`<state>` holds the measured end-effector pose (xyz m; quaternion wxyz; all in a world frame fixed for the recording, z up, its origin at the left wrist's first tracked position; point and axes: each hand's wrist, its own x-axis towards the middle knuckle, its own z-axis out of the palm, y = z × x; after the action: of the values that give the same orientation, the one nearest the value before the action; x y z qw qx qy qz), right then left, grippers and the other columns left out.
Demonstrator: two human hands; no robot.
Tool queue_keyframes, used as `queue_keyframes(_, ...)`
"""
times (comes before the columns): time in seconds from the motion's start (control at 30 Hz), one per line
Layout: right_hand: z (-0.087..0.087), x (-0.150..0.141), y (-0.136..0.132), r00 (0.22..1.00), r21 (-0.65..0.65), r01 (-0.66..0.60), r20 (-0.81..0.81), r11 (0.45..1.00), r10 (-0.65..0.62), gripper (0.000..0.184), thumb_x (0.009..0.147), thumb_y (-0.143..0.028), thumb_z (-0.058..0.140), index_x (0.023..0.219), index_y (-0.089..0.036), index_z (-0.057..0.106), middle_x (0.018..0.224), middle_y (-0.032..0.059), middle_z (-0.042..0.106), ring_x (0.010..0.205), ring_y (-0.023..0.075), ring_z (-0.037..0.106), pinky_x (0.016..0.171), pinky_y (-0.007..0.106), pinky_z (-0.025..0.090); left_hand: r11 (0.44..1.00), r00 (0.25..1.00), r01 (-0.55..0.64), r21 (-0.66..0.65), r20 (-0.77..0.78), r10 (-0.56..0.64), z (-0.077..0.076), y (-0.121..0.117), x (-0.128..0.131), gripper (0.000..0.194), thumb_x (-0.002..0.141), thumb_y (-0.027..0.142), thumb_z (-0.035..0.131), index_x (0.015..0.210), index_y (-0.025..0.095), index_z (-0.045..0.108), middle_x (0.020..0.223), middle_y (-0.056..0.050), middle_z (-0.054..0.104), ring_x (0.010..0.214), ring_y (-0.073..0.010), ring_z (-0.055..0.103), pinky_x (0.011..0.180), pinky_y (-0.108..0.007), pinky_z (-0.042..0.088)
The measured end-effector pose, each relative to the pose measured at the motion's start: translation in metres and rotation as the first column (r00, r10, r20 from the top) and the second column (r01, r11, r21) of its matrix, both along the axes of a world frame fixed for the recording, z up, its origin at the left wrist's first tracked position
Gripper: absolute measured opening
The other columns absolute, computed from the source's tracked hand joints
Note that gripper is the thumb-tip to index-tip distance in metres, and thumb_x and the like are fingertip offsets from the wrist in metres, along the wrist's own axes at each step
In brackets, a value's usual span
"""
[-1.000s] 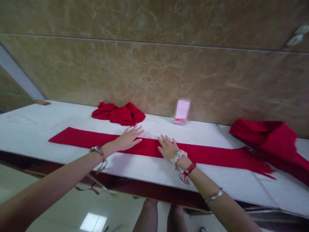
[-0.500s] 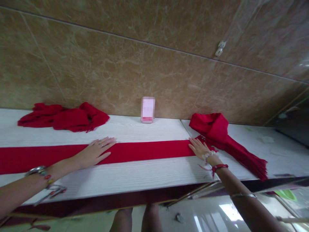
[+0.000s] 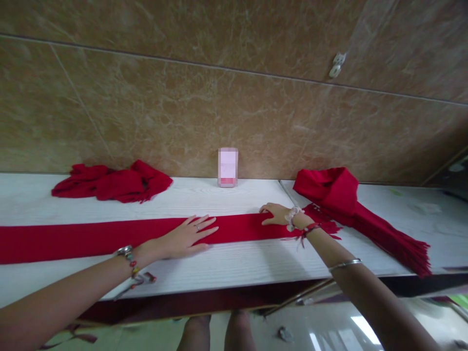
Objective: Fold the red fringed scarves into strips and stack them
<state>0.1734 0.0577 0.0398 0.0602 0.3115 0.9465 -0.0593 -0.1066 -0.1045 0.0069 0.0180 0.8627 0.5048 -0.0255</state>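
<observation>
Head view: a white desk (image 3: 199, 197) met a marbled wall (image 3: 164, 112); left grip (image 3: 183, 240) lay splayed on a red scarf (image 3: 91, 237); right grip (image 3: 278, 214) curled over it, hold unclear.

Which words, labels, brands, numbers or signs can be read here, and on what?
None can be read.
Pink-and-white upright thing by the wall: pixelated, so any text is unreadable.
Small white fitting on the wall: too small to make out any marking.
Flat red scarf: no lettering shows.
</observation>
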Motion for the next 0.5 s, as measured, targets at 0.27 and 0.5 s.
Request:
queue_keyframes(0.27, 0.01, 0.005, 0.01, 0.999, -0.043, 0.026, 0.047, 0.999, -0.024, 0.021, 0.072, -0.029, 0.06, 0.091, -0.019, 0.063, 0.09, 0.0061, 0.066, 0.081, 0.0206, 0.06, 0.07, 0.029, 0.046, 1.0, 0.999, -0.001, -0.026, 0.04, 0.002, 0.004, -0.001, -0.001, 0.047, 0.09, 0.045, 0.027, 0.134, 0.029, 0.026, 0.142, -0.005, 0.024, 0.131, -0.0214, 0.016, 0.103, -0.043, 0.011)
queue_keyframes(0.5, 0.042, -0.002, 0.001, 0.98, -0.038, 0.087, -0.177, 0.995, -0.092, 0.018, 0.075, -0.031, 0.057, 0.083, -0.018, 0.067, 0.082, 0.0039, 0.068, 0.076, 0.0185, 0.061, 0.069, 0.027, 0.045, 0.985, 0.924, -0.109, -0.132, 0.352, 0.15, 0.007, 0.017, 0.006, 0.04, 0.089, 0.037, 0.029, 0.123, 0.025, 0.045, 0.136, -0.003, 0.036, 0.128, -0.0196, 0.024, 0.104, -0.04, 0.014)
